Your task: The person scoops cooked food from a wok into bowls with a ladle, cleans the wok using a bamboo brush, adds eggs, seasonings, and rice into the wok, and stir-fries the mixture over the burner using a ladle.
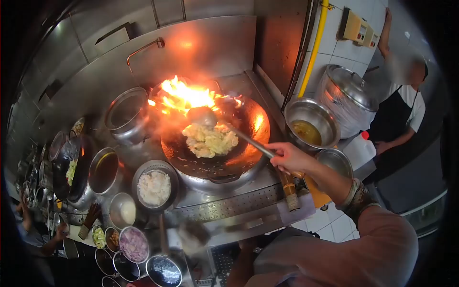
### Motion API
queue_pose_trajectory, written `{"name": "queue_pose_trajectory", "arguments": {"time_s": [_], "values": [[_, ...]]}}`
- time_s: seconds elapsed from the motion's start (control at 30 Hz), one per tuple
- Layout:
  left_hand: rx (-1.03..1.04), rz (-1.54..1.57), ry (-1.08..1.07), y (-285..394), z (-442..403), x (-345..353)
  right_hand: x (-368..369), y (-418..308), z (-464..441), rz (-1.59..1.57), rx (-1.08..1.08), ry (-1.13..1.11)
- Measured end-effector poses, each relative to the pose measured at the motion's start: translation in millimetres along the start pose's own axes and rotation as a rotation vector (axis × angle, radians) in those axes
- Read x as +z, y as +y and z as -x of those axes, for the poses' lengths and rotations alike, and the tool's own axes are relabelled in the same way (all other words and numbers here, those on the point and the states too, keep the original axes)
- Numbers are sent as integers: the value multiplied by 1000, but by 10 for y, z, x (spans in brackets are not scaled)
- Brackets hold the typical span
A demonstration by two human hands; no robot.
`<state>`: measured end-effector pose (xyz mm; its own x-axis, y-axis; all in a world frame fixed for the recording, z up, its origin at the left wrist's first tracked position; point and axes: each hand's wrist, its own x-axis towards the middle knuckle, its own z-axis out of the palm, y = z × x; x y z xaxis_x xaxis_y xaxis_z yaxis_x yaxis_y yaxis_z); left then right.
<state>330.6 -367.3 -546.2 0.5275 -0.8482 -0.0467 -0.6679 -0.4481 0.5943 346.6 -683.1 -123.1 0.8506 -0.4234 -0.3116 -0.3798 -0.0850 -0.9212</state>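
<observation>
My right hand (289, 158) is closed around the long handle of a ladle (248, 139). The ladle's bowl hangs over a large wok (186, 165), just above a heap of pale yellow-green food (210, 139). Tall orange flames (189, 95) rise at the wok's far side. Low in front of the stove, a greyish shape (193, 234) is smeared by motion near my left forearm (241, 263). My left hand's fingers cannot be made out there.
A bowl of white rice (154, 189) and several pots stand left of the wok. Sliced onion (134, 244) fills a bowl below. A steel bowl with yellow liquid (306, 131) is at right. Another person (397, 105) stands behind it; another person's hands show far left.
</observation>
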Motion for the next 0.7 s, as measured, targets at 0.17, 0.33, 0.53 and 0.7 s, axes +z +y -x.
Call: {"name": "queue_pose_trajectory", "arguments": {"time_s": [0.17, 0.33, 0.53, 0.7], "values": [[-75, 178, -407, 736, -70, -1438, -280, -282, 643, 259, 43, -83], [-363, 220, -257, 1598, -78, -3317, -408, -118, 571, 501, -102, 134], [-435, 226, 172, 1519, -369, -4112, -288, -243, -254, 612, -290, 210], [-487, 48, 490, 784, -283, -4352, -410, -289, 347, 744, -267, 29]]}}
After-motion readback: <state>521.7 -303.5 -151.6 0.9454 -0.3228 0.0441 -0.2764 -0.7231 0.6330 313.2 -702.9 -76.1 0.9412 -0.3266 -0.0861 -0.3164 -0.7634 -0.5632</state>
